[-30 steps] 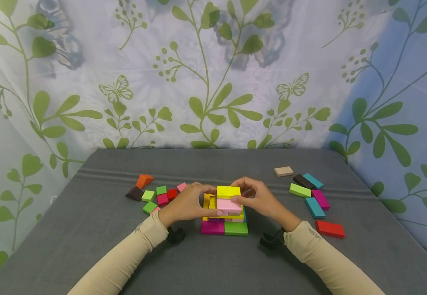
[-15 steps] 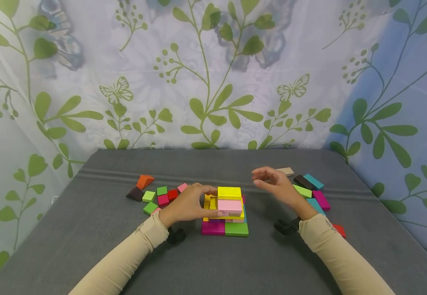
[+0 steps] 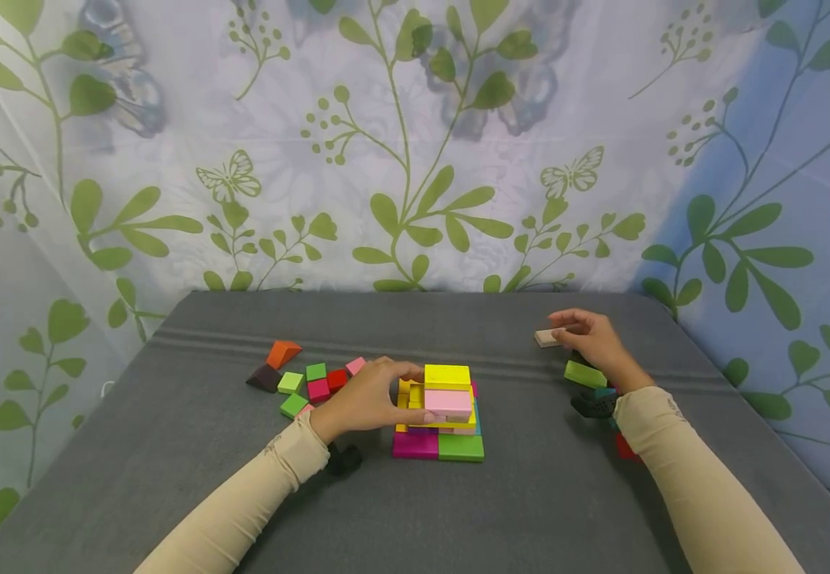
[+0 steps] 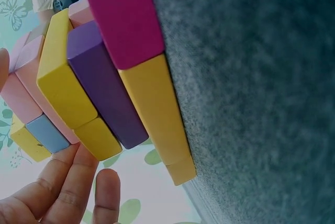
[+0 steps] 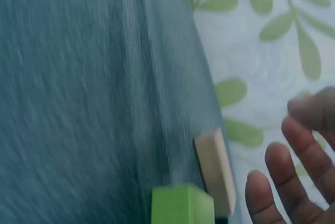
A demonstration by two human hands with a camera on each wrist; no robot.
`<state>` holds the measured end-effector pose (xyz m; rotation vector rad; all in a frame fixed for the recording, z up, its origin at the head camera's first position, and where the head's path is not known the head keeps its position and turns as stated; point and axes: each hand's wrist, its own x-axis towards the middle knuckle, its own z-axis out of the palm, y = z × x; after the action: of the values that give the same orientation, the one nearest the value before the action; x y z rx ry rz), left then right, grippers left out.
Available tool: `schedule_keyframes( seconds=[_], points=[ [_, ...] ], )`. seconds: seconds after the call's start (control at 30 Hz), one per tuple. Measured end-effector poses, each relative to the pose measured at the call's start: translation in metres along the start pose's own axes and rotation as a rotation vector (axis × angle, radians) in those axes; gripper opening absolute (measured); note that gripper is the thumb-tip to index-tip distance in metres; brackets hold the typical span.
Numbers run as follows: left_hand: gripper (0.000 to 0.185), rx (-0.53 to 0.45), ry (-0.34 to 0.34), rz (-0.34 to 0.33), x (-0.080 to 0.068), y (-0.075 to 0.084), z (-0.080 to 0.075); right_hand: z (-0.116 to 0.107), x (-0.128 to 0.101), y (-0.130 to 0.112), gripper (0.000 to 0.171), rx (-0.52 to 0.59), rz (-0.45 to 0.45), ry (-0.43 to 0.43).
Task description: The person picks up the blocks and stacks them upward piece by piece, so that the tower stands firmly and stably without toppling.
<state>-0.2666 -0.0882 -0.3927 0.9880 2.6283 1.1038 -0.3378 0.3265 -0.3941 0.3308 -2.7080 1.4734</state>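
Note:
A layered stack of colored wooden blocks (image 3: pixel 461 448) stands mid-table, with a yellow block (image 3: pixel 446 377) and a pink block (image 3: pixel 447 402) high on it. My left hand (image 3: pixel 371 396) holds the stack's upper layers from the left, thumb at the near face, fingertips toward the far side. The left wrist view shows those fingers (image 4: pixel 68 187) beside a blue block (image 4: pixel 48 132) and yellow ones. At the back right, my right hand (image 3: pixel 594 339) hovers at a plain wood block (image 3: pixel 547 339). Its fingers (image 5: pixel 285 171) are spread and apart from the block in the right wrist view.
A lime block (image 3: pixel 584 375) and a red block (image 3: pixel 626 448) lie partly under the right arm, which hides others. To the left are several small blocks, including an orange triangular one (image 3: pixel 285 353) and a dark triangular one (image 3: pixel 264 379). A patterned curtain (image 3: pixel 415 159) hangs behind the table.
My right hand has left the stack's top and travelled right and away to the plain wood block. The left hand has stayed at the stack.

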Motion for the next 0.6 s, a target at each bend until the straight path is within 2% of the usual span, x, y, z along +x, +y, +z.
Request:
schedule_keyframes(
  seconds=[0.13, 0.3, 0.47, 0.6],
  points=[
    [0.063, -0.003, 0.0, 0.004, 0.0, 0.0, 0.002, -0.008, 0.006, 0.011, 0.04, -0.104, 0.099, 0.026],
    [0.063, -0.009, 0.0, -0.009, -0.001, 0.002, 0.003, -0.014, 0.011, 0.021, 0.047, -0.231, 0.203, -0.004],
    [0.064, -0.011, 0.003, -0.019, -0.002, 0.004, 0.005, -0.015, 0.018, 0.027, 0.054, -0.342, 0.207, -0.054],
    [0.064, -0.001, 0.007, -0.015, -0.002, 0.005, 0.006, -0.014, 0.023, 0.025, 0.049, -0.432, 0.162, -0.084]
  ],
)
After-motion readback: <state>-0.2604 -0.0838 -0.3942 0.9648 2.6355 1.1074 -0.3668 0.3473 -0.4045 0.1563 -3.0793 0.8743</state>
